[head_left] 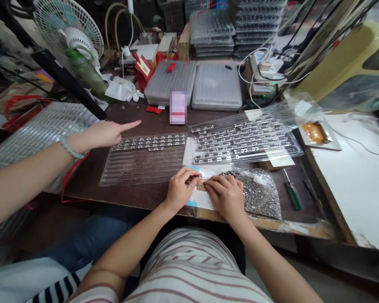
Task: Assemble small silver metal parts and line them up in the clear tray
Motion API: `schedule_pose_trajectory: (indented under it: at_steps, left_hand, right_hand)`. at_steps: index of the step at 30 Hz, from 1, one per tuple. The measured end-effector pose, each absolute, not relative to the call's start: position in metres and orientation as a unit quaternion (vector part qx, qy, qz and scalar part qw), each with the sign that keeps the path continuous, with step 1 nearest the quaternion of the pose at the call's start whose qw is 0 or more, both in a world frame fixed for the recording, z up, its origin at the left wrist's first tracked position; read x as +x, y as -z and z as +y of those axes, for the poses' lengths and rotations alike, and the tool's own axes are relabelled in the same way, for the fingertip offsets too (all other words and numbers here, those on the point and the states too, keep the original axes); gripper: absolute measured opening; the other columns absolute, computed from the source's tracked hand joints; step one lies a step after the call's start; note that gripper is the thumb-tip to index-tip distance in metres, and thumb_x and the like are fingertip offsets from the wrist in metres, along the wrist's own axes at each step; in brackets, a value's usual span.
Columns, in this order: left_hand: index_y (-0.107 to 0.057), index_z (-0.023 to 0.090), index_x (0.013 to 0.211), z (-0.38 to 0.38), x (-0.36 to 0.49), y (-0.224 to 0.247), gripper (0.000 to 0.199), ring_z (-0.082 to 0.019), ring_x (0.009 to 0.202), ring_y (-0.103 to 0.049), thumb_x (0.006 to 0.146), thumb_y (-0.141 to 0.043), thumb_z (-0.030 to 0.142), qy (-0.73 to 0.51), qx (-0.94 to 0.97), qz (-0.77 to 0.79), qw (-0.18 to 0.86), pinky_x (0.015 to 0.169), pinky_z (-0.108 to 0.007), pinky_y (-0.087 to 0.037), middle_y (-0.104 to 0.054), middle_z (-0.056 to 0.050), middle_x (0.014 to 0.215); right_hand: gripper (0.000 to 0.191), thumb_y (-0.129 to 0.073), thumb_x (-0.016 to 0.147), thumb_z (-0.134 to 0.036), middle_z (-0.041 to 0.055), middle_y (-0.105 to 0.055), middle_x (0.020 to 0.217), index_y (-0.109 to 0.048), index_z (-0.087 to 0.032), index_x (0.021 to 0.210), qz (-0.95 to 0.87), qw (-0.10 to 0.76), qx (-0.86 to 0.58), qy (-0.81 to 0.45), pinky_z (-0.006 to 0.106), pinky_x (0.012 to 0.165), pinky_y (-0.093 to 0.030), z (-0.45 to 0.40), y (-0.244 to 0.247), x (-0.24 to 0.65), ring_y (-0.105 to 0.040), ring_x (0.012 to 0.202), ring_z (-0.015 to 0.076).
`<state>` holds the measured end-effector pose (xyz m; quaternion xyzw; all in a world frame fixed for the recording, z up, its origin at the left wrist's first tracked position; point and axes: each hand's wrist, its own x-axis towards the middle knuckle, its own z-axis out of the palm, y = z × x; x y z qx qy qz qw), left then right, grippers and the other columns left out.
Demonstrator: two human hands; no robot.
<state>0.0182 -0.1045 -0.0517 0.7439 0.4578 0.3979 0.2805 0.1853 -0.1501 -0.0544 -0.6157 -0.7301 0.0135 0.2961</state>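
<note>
Over a white sheet at the table's front edge, my left hand (180, 189) is closed in a pinch on a small metal-and-black connector (196, 177). My right hand (228, 194) meets it from the other side, its fingers closed at a small tan block (202, 185); whatever lies between those fingertips is hidden. Just right of my right hand, a clear bag (262, 195) is full of tiny shiny metal parts. Beyond my hands lie two clear plastic trays: the left tray (139, 168) has a few rows of connectors at its far side, and the right tray (240, 156) holds several rows.
A co-worker's arm (91, 136) reaches in from the left, one finger pointing over the left tray. A green-handled screwdriver (293, 195) lies at right. Stacked trays (217, 86), a phone-like pink object (178, 106) and a fan (71, 29) stand farther back.
</note>
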Motion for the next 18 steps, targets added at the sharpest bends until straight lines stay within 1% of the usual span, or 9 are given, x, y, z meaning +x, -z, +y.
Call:
schedule_pose_trajectory:
  at_steps: [3, 5, 7, 9, 11, 13, 16, 18]
  left_hand:
    - [-0.068, 0.019, 0.091, -0.105, 0.019, 0.052, 0.01, -0.013, 0.075, -0.063, 0.084, -0.061, 0.021, -0.391, 0.745, 0.458, 0.288, 0.064, -0.022, -0.052, -0.066, -0.005, 0.092]
    - [-0.068, 0.019, 0.091, -0.105, 0.019, 0.052, 0.01, -0.013, 0.077, -0.063, 0.085, -0.061, 0.021, -0.386, 0.743, 0.462, 0.293, 0.064, -0.022, -0.053, -0.066, -0.005, 0.092]
    - [-0.068, 0.019, 0.091, -0.105, 0.019, 0.05, 0.01, -0.014, 0.079, -0.064, 0.085, -0.06, 0.021, -0.379, 0.74, 0.466, 0.301, 0.065, -0.022, -0.053, -0.066, -0.004, 0.092]
    - [-0.068, 0.019, 0.091, -0.104, 0.02, 0.046, 0.01, -0.013, 0.078, -0.063, 0.085, -0.06, 0.02, -0.367, 0.743, 0.468, 0.307, 0.064, -0.022, -0.052, -0.066, -0.004, 0.092]
    - [-0.069, 0.019, 0.091, -0.103, 0.023, 0.042, 0.01, -0.013, 0.077, -0.063, 0.084, -0.061, 0.02, -0.352, 0.755, 0.461, 0.307, 0.065, -0.022, -0.051, -0.066, -0.003, 0.091]
    - [-0.069, 0.02, 0.092, -0.102, 0.028, 0.039, 0.01, -0.014, 0.079, -0.062, 0.084, -0.063, 0.022, -0.339, 0.777, 0.439, 0.297, 0.07, -0.025, -0.051, -0.066, -0.003, 0.09]
    - [-0.07, 0.021, 0.091, -0.103, 0.037, 0.039, 0.011, -0.016, 0.086, -0.061, 0.084, -0.063, 0.026, -0.327, 0.812, 0.394, 0.28, 0.078, -0.029, -0.049, -0.066, -0.003, 0.088]
    - [-0.07, 0.022, 0.091, -0.104, 0.04, 0.042, 0.012, -0.017, 0.085, -0.06, 0.084, -0.064, 0.028, -0.32, 0.826, 0.377, 0.272, 0.078, -0.03, -0.049, -0.067, -0.003, 0.087]
  right_hand:
    - [0.015, -0.058, 0.087, -0.034, -0.0024, -0.07, 0.095, -0.072, -0.033, 0.093, -0.739, 0.273, -0.616, -0.01, 0.032, 0.077, -0.029, -0.151, 0.054, 0.186, -0.051, 0.086, 0.0148]
    - [0.018, -0.058, 0.088, -0.035, -0.0018, -0.069, 0.1, -0.07, -0.034, 0.1, -0.742, 0.255, -0.62, 0.014, 0.032, 0.079, -0.029, -0.154, 0.051, 0.19, -0.051, 0.089, 0.0157]
    - [0.023, -0.057, 0.088, -0.035, 0.0002, -0.068, 0.106, -0.068, -0.032, 0.108, -0.731, 0.231, -0.639, 0.063, 0.034, 0.082, -0.028, -0.158, 0.048, 0.197, -0.051, 0.094, 0.0179]
    - [0.027, -0.056, 0.088, -0.036, 0.0027, -0.068, 0.108, -0.066, -0.028, 0.112, -0.71, 0.2, -0.665, 0.115, 0.036, 0.084, -0.026, -0.162, 0.045, 0.207, -0.05, 0.096, 0.0202]
    - [0.026, -0.056, 0.088, -0.037, 0.0032, -0.068, 0.103, -0.067, -0.026, 0.109, -0.697, 0.176, -0.681, 0.144, 0.037, 0.082, -0.026, -0.165, 0.045, 0.216, -0.05, 0.094, 0.0208]
    - [0.021, -0.056, 0.088, -0.037, 0.0021, -0.069, 0.095, -0.068, -0.026, 0.102, -0.695, 0.176, -0.68, 0.155, 0.035, 0.081, -0.026, -0.167, 0.048, 0.222, -0.05, 0.09, 0.0198]
    - [0.014, -0.057, 0.087, -0.034, 0.0003, -0.069, 0.09, -0.069, -0.026, 0.09, -0.694, 0.212, -0.669, 0.157, 0.034, 0.08, -0.027, -0.167, 0.054, 0.224, -0.051, 0.086, 0.0182]
    - [0.012, -0.058, 0.087, -0.031, 0.0003, -0.069, 0.091, -0.068, -0.026, 0.09, -0.691, 0.24, -0.664, 0.154, 0.033, 0.081, -0.028, -0.166, 0.059, 0.224, -0.053, 0.087, 0.0179]
